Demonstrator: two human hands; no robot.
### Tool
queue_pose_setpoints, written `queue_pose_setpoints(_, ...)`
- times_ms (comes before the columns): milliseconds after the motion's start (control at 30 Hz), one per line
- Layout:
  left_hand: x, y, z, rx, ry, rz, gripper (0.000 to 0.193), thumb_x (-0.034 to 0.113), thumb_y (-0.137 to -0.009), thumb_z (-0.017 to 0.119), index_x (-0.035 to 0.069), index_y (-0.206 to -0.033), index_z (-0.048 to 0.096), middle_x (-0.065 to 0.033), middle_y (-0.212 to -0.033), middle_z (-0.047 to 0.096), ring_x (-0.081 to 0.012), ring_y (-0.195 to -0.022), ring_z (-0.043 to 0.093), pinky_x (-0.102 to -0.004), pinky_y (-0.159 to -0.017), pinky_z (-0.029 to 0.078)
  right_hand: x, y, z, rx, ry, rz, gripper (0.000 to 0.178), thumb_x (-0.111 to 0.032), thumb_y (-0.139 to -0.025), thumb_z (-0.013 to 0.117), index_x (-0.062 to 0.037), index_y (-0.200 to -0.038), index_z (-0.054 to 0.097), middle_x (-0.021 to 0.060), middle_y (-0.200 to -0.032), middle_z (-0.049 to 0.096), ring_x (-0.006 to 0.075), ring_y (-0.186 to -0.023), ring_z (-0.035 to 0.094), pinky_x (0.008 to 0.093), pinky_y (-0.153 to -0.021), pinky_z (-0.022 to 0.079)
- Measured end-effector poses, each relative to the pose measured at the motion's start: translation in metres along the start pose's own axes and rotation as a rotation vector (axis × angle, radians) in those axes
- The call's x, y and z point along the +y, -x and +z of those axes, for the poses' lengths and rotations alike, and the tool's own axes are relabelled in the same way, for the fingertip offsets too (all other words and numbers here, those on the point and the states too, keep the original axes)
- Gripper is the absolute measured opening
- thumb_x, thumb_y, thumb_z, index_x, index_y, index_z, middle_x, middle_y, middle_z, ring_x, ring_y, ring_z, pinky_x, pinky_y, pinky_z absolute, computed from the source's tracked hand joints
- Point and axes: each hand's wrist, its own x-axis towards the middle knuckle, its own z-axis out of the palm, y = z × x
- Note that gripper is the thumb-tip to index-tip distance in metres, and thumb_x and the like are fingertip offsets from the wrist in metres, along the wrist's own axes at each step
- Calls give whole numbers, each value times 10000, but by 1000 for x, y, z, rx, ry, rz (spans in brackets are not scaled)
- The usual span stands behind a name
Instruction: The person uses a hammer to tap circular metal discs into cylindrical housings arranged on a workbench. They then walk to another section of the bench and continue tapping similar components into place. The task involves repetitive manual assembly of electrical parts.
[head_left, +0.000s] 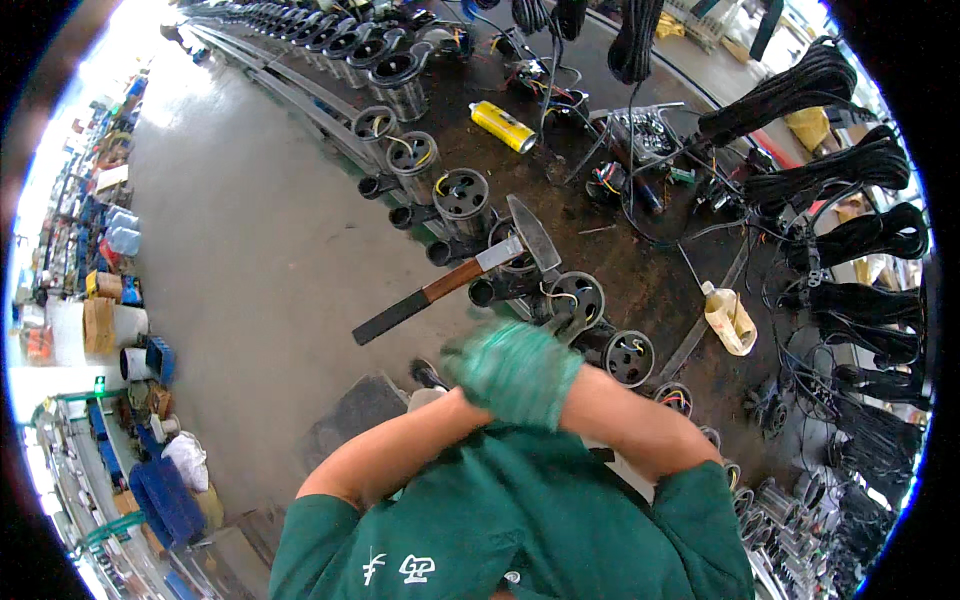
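Observation:
My right hand (520, 375), in a green striped glove, crosses over my left wrist, its fingers blurred by motion. My left hand (572, 326) is mostly hidden beneath it; only dark gloved fingertips seem to show beyond, beside a metal cylinder with wires (577, 297). Whether either hand holds anything is hidden. A hammer (470, 268) with a steel head and a brown and black handle lies across the row of cylinders, its handle jutting out over the floor. Nearer to my right forearm stands another cylinder with a holed black top (629, 358).
Metal cylinders with black side pipes (398, 85) line the bench edge into the distance. On the dark bench (600, 255) are a yellow can (503, 127), a whitish bottle (730, 320) and a tray of small metal parts (645, 135). Coiled black cables (780, 95) hang at the right.

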Motion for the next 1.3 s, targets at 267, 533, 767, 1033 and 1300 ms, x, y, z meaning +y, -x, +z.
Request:
queue_pose_setpoints(267, 1, -5, -33, -119, 31, 12, 431, 250, -913, 617, 100, -1315, 660, -135, -1366, 624, -316, -1255, 569, -455, -1079, 431, 57, -114, 19, 259, 189, 294, 424, -91, -876, 584, -4, -1288, 628, 196, -1110, 727, 343, -964, 723, 444, -848, 582)
queue_pose_setpoints(533, -18, 74, -109, 69, -49, 345, 520, 228, -846, 702, 49, -1329, 631, -211, -1441, 541, -427, -1315, 523, -498, -1107, 419, 95, -139, 27, 14, 176, 663, 652, -216, -954, 592, -3, -1540, 402, 260, -1604, 392, 425, -1497, 361, 488, -1253, 286)
queue_pose_setpoints(767, -117, 159, -254, 35, 373, 6, 645, 192, -845, 739, 33, -1440, 551, -232, -1565, 439, -443, -1463, 396, -513, -1158, 407, 94, -134, 27, 10, 77, 743, 680, -178, -927, 615, -55, -1560, 399, 234, -1597, 413, 424, -1495, 361, 486, -1244, 311)
queue_pose_setpoints(1033, -299, 126, -329, 360, -599, -202, 729, 273, -898, 665, 71, -1556, 424, -188, -1607, 417, -401, -1492, 371, -543, -1191, 347, 83, -149, 15, 89, 46, 826, 703, -121, -905, 631, -108, -1572, 408, 229, -1529, 501, 438, -1434, 441, 482, -1200, 380)
queue_pose_setpoints(1300, -336, 131, -338, 299, -612, 14, 634, 270, -841, 720, 98, -1432, 567, -158, -1492, 521, -393, -1383, 475, -548, -1120, 406, 79, -165, -1, 98, 8, 933, 577, -149, -914, 638, -129, -1481, 537, 215, -1411, 606, 390, -1323, 563, 467, -1121, 459)
